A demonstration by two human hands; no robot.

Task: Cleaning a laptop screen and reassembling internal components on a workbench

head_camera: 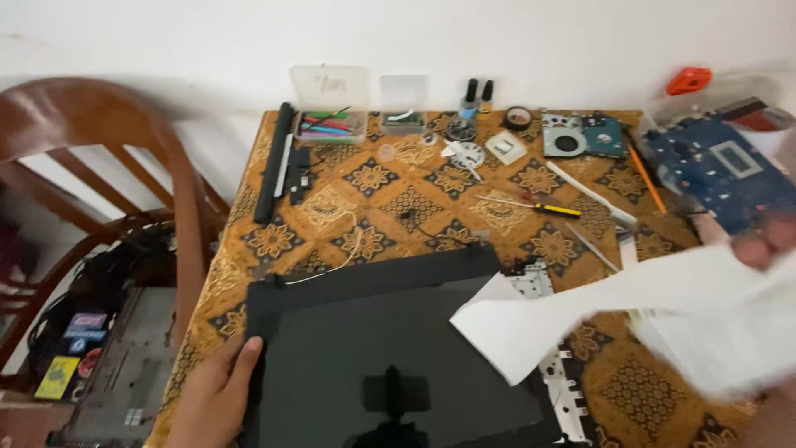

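Left hand (217,396) on screen panel (390,365) left edge; right hand (767,245) gripping white sheet (630,307).

Single head-worn view, looking steeply down and forward from the near edge of the worktop (390,207), close over the dark panel (390,357), white wall far, wooden chair (124,166) left

On the patterned cloth (390,207) lie a blue board (717,170), a yellow screwdriver (539,206), a fan (565,137) and two small bottles (477,98) (near the wall). A wooden chair (99,166) stands left.
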